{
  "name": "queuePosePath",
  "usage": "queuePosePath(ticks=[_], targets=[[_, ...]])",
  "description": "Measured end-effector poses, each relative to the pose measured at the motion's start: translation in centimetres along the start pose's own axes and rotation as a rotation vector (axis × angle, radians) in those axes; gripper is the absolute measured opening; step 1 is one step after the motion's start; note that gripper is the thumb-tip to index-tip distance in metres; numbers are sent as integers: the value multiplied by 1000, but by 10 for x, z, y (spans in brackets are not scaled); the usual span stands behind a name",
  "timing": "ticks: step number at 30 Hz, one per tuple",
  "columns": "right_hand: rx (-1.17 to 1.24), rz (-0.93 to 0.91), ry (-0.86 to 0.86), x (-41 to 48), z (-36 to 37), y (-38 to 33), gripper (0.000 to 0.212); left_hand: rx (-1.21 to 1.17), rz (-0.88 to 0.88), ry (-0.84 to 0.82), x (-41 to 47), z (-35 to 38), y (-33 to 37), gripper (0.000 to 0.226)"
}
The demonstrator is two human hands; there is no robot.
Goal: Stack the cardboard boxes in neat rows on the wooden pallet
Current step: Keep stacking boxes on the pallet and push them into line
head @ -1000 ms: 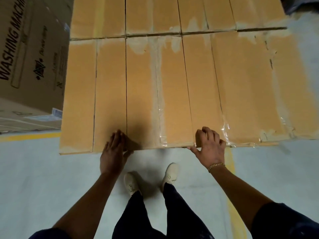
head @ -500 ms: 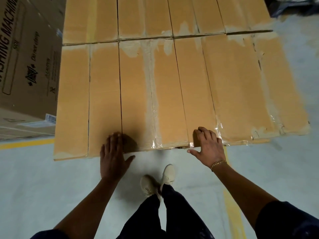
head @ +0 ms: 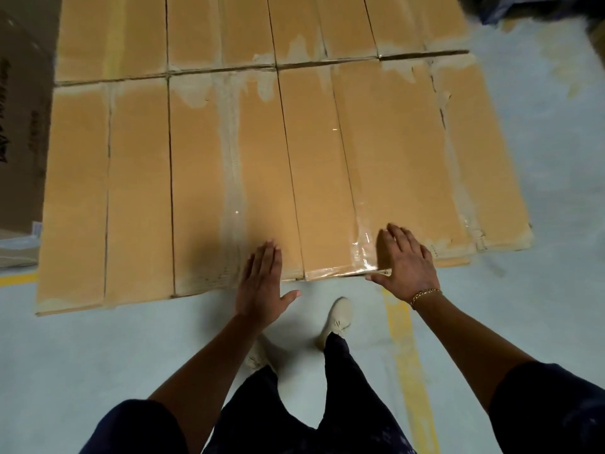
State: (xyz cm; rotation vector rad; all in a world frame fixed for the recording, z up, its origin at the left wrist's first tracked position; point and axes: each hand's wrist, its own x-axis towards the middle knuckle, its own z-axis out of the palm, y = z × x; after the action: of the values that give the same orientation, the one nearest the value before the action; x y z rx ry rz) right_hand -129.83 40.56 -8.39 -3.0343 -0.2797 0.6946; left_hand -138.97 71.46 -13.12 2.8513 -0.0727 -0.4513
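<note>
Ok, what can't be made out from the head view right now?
All head view.
The pallet: hidden under the boxes.
The far row: cut off by the top edge.
The left box: cut by the left edge, print blurred.
The left hand and right hand: contact with the boxes hidden by their own backs.

Long flat cardboard boxes (head: 203, 165) lie side by side in two rows, their seams covered with clear tape (head: 230, 158). The left hand (head: 262, 286) lies with straight fingers over the near edge of the front row. The right hand (head: 407, 262), a bracelet (head: 425, 294) at its wrist, spreads flat over a taped box end nearby. Pale shoes (head: 337, 317) stand on the grey floor (head: 98, 355) beside a yellow line (head: 409, 355).
</note>
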Motion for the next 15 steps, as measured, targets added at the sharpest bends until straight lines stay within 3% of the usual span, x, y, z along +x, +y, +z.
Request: queuePosePath(ticks=[15], targets=[[-27, -108, 65, 22, 13, 33, 103, 47, -120, 4, 18, 9, 43, 109]])
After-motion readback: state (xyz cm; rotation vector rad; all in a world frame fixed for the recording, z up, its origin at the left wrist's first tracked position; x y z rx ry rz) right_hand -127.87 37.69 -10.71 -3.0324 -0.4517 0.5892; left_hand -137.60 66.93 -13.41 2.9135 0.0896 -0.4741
